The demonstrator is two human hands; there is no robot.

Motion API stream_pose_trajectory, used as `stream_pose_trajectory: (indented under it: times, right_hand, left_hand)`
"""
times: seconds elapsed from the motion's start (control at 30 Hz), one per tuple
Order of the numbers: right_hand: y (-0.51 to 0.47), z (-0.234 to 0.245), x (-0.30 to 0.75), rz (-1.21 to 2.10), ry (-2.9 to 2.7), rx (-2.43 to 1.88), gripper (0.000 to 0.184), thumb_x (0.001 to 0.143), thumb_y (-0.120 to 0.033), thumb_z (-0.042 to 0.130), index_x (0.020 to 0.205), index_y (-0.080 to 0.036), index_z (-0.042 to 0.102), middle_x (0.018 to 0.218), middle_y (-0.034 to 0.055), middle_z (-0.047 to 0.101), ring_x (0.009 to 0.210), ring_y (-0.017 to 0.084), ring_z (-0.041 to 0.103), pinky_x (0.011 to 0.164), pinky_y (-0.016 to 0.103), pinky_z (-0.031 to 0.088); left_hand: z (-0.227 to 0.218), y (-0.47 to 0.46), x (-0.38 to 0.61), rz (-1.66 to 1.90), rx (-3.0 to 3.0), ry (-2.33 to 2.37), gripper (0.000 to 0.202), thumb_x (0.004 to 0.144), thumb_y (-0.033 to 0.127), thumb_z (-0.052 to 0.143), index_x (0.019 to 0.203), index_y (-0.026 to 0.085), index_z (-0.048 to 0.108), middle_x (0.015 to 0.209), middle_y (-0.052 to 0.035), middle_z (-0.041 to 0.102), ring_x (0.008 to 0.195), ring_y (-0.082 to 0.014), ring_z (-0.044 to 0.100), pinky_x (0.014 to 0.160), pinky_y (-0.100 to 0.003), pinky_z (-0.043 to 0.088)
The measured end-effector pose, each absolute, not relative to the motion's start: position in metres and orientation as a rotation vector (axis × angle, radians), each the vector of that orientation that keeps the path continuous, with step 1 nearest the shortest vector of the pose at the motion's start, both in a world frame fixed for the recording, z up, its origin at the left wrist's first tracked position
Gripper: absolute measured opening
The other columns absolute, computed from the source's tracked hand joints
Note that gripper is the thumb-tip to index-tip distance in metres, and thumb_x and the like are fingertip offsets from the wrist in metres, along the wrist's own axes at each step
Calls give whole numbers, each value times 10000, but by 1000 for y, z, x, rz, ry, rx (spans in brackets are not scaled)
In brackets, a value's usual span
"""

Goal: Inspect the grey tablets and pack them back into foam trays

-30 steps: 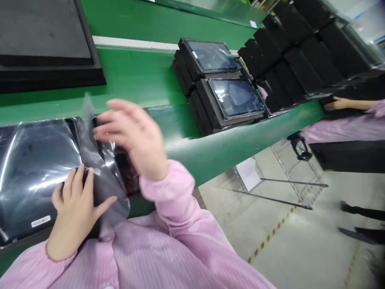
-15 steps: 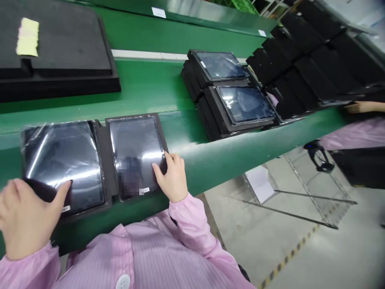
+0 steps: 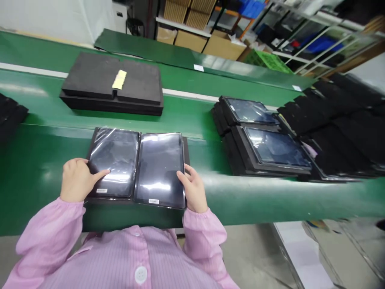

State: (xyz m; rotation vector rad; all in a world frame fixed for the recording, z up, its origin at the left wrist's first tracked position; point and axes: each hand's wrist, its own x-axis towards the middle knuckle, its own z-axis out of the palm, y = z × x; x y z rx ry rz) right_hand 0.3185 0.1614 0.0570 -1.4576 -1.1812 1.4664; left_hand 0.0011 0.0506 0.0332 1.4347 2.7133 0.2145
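Two tablets lie side by side over a black foam tray (image 3: 185, 145) in front of me. My left hand (image 3: 78, 178) grips the tray's left edge, its thumb on the screen of the left tablet (image 3: 116, 160) and its other fingertips hidden. Loose clear film shows at that tablet's upper left. My right hand (image 3: 193, 185) holds the right tablet (image 3: 161, 168) by its right edge, thumb on the front and fingers behind. This tablet sits shifted left over the tray's middle divider, and its lower edge overhangs the tray. Both tablets bear a small white label near the bottom.
Behind the tray stands a closed-looking black foam block (image 3: 138, 80) with a yellow note (image 3: 119, 79). To the right, stacked foam trays carry tablets (image 3: 276, 146), and more black trays (image 3: 337, 120) rise beyond. Dark foam pieces (image 3: 10, 118) lie far left on the green bench (image 3: 45, 168).
The view has swung left and back. My right hand has taken the right tablet by its edge and shifted it left from its recess. My left hand has closed on the tray's left side.
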Motion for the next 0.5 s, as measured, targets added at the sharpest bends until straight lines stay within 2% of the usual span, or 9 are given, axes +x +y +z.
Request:
stream_pose_trajectory:
  times: [0.1,0.23,0.33,0.4,0.5]
  right_hand:
    - [161,72,318,1588,-1017,-1375,682,630,-493,842,1179,-163,608,746,50,768,722,265,737,670,365,575]
    - [162,70,298,1654,-1013,-1215,594,650,-460,850,1128,-159,666,857,77,792,850,276,751,737,367,590]
    - [158,53,262,1734,-1021,-1107,558,639,-459,836,1077,-154,671,855,85,792,818,276,755,730,377,601]
    - [154,41,236,1766,-1038,-1077,552,657,-472,805,1082,-153,656,836,85,789,779,272,755,707,380,604]
    - [148,29,208,1771,-1083,-1049,517,707,-466,754,1106,-162,626,862,83,788,787,253,754,723,366,602]
  left_hand:
    - [37,53,0,209,1279,2724,786,741,708,572,1159,42,598,1206,-276,616,1192,-436,524,1026,-533,394]
    - [44,60,1,238,1121,2655,768,723,670,614,1200,69,583,1278,-258,596,1252,-426,492,1034,-544,369]
    - [45,58,1,285,1141,2655,752,719,659,616,1193,75,598,1280,-247,599,1276,-414,472,1057,-540,352]
    - [42,54,4,335,1195,2689,661,775,598,579,1178,75,619,1302,-241,593,1301,-406,452,1066,-538,348]
    - [38,47,7,432,1219,2720,541,918,458,397,1229,81,628,1377,-218,577,1322,-380,453,1077,-541,347]
